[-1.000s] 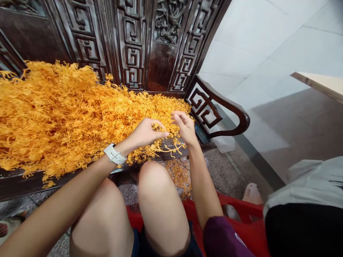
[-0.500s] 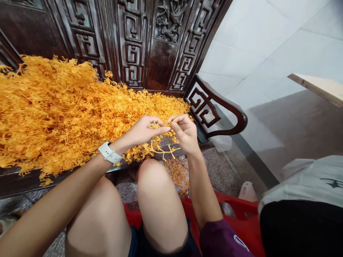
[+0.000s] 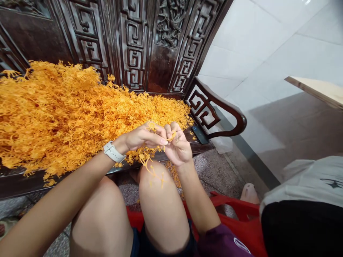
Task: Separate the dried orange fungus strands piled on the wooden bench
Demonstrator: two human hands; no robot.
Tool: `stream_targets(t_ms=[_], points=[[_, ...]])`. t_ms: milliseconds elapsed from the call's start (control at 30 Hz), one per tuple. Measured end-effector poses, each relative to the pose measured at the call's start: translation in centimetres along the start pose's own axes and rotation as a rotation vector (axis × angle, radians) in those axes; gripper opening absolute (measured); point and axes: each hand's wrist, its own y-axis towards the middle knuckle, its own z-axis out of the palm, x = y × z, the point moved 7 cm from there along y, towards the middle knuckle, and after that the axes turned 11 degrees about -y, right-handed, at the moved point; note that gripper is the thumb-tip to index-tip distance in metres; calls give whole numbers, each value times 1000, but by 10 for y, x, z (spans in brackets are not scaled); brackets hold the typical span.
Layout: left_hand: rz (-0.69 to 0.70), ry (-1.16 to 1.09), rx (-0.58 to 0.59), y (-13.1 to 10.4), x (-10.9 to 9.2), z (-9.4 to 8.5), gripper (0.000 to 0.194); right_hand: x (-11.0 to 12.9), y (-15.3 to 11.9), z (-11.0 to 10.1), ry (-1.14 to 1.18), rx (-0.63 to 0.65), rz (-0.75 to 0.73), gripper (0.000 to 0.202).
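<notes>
My left hand (image 3: 146, 137), with a pale watch on its wrist, is closed on an orange branched plastic sprig (image 3: 144, 159). The sprig's thin forked end dangles below the fingers, over my knee, slightly blurred. Fingertips of my right hand (image 3: 179, 145) meet those of the left and pinch a small orange piece (image 3: 171, 137) of the same material. Whether that piece is joined to the sprig is hidden by the fingers. Behind both hands lies a large heap of orange sprigs (image 3: 72, 114) on the dark wooden bench (image 3: 16, 185).
The bench has a carved back (image 3: 162, 69) and a curved armrest (image 3: 238, 121). A dark flat phone-like object (image 3: 200, 135) lies by the armrest. Orange bits (image 3: 175, 175) lie on the speckled floor. A red plastic seat (image 3: 235, 228) and a person in a pale garment (image 3: 302, 182) are at right.
Both hands have moved down a little and toward me. The sprig's loose end now hangs lower and farther left, over my knee. The fingers of my right hand have curled more.
</notes>
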Motion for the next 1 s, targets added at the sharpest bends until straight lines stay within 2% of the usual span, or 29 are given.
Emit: stream_targets(t_ms=[133, 200, 233, 300, 367, 400, 433, 467, 500, 567, 600, 633, 667, 700, 800, 833, 900, 1000], points=[[-54, -157, 114, 0, 8, 3, 26, 8, -2, -5, 237, -94, -10, 49], [-92, -116, 187, -1, 13, 5, 24, 22, -5, -12, 307, -134, -58, 48], [-112, -52, 215, -1, 15, 6, 24, 32, -8, -13, 267, -108, -90, 45], [-160, 110, 252, -2, 21, 7, 26, 50, -12, -9, 59, 55, -133, 34], [-202, 238, 306, -3, 23, 10, 24, 61, -17, -3, -147, 296, -163, 21], [-219, 285, 334, -4, 23, 12, 21, 65, -17, -5, -190, 365, -191, 17], [-228, 324, 357, -5, 22, 14, 18, 67, -13, -14, -193, 352, -213, 15], [-230, 358, 376, -5, 21, 16, 16, 66, -6, -28, -168, 258, -210, 16], [-224, 386, 385, -6, 20, 17, 16, 61, 2, -48, -127, 85, -171, 21], [-201, 421, 360, -4, 17, 18, 19, 38, 10, -91, -158, -352, 21, 42], [-193, 438, 336, -3, 16, 17, 21, 29, 7, -105, -265, -526, 104, 52], [-191, 457, 310, -3, 16, 16, 22, 26, 4, -112, -427, -632, 137, 57], [-197, 481, 283, -2, 18, 14, 22, 26, 1, -109, -581, -652, 124, 56], [-209, 516, 258, -1, 20, 11, 21, 26, -1, -98, -708, -576, 89, 50], [-261, 668, 177, 0, 30, 0, 18, 25, -10, -41, -952, -85, -18, 38], [-278, 713, 157, 0, 32, -3, 17, 27, -15, -25, -1059, 30, -62, 33], [-293, 755, 160, -2, 34, -4, 19, 32, -20, -7, -1170, 128, -118, 20], [-280, 708, 187, -5, 28, 3, 32, 37, -18, -10, -985, 56, -118, 17]])
